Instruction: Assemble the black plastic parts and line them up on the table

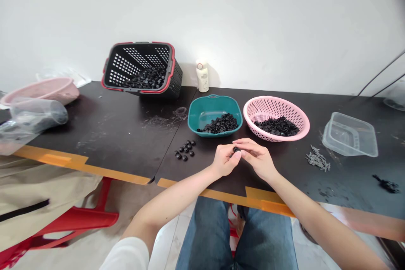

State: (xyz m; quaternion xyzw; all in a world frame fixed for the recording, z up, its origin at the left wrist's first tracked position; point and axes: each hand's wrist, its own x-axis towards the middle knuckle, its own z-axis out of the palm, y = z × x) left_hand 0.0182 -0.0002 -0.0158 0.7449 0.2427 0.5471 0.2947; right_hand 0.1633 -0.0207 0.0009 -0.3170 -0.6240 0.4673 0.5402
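My left hand [225, 161] and my right hand [258, 159] meet over the table's front edge. Between their fingertips is a small round black piece [236, 149], partly hidden; both hands are closed on it. Just beyond my hands, a teal basin [198, 112] holds a heap of small black pieces [223, 124]. Beside it on the right, black ring-like pieces [278, 126] lie in a pink perforated basket [303, 123]. Several domed round black pieces [185, 149] are grouped on the table left of my left hand.
At the back left, a dark basket [177, 80] tilts with black pieces inside; a white bottle [203, 78] stands nearby. Grey pin-like pieces [318, 159], a clear plastic box [351, 135] and a small black cluster [387, 184] lie right. A pink basin [63, 90] and plastic bag [34, 114] are far left.
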